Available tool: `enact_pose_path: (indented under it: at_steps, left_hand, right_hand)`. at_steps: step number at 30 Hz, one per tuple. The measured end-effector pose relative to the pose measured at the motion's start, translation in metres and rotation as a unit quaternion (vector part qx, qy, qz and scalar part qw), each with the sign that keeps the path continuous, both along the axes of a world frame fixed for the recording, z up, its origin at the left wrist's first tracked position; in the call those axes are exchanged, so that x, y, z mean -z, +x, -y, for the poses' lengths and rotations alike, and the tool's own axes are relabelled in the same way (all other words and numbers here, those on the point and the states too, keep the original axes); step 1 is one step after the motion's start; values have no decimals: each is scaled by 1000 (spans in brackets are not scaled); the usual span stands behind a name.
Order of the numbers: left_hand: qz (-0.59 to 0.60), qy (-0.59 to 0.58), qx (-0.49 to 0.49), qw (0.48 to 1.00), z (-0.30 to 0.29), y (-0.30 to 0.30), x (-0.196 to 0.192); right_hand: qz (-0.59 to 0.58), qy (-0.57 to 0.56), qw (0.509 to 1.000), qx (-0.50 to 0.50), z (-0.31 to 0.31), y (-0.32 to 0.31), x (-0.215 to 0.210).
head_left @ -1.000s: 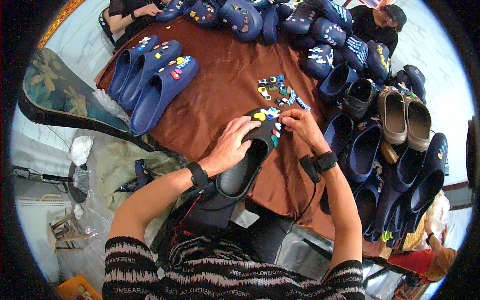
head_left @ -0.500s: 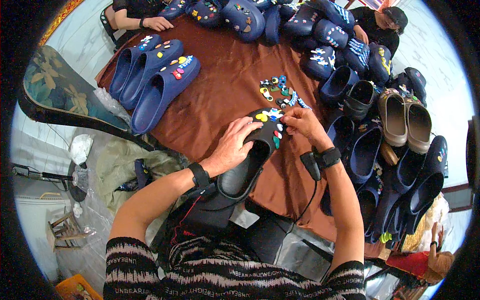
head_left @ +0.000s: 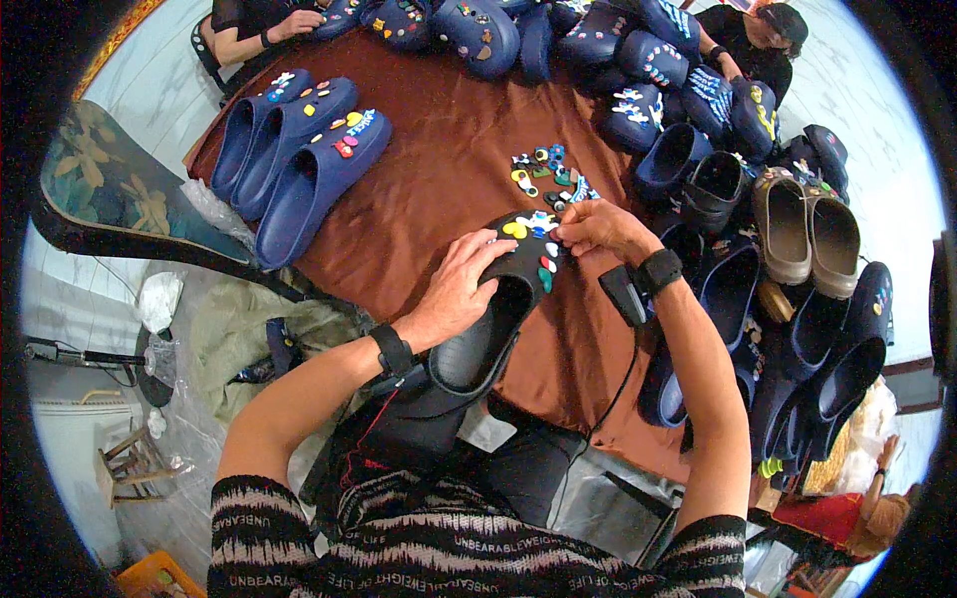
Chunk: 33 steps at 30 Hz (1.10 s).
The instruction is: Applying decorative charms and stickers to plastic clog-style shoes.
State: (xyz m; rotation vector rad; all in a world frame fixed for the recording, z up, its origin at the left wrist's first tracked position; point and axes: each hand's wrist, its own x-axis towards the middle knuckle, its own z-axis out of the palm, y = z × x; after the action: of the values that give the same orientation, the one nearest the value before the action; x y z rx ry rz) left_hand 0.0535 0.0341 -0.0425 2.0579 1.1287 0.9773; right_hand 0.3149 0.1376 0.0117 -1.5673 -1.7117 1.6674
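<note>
A black clog (head_left: 498, 314) is held at the near edge of the brown surface (head_left: 439, 189), long axis running from the person up-right. The left hand (head_left: 461, 289) is wrapped over its upper. The right hand (head_left: 596, 227) fingers appear pinched on a charm at the toe; loose charms (head_left: 546, 174) lie just beyond.

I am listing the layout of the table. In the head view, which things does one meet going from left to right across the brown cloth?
Three blue clogs → left hand on the dark clog → pile of small colourful charms → right hand → tan pair of clogs.
</note>
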Motion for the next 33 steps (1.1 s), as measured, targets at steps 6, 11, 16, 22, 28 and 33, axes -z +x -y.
enact_pose_path:
  at_steps: [6,11,16,22,28,33]
  left_hand:
    - [-1,2,-6,1000,1,0,1]
    - [0,4,-2,1000,0,1,-1]
    - [3,2,-2,1000,0,1,0]
    - [-2,-3,-2,1000,1,-2,0]
    - [-11,0,-5,1000,1,-1,-2]
    - [-5,1,0,1000,1,0,-3]
  right_hand:
    - [77,26,996,-43,-3,-2,-5]
    - [114,33,991,-56,-3,-2,-5]
    - [167,-3,982,-82,-12,-6,-13]
    - [212,130,949,-193,-16,-16,-19]
    - [-57,166,971,-164,-8,5,13]
    - [7,210,968,-136,-1,4,14]
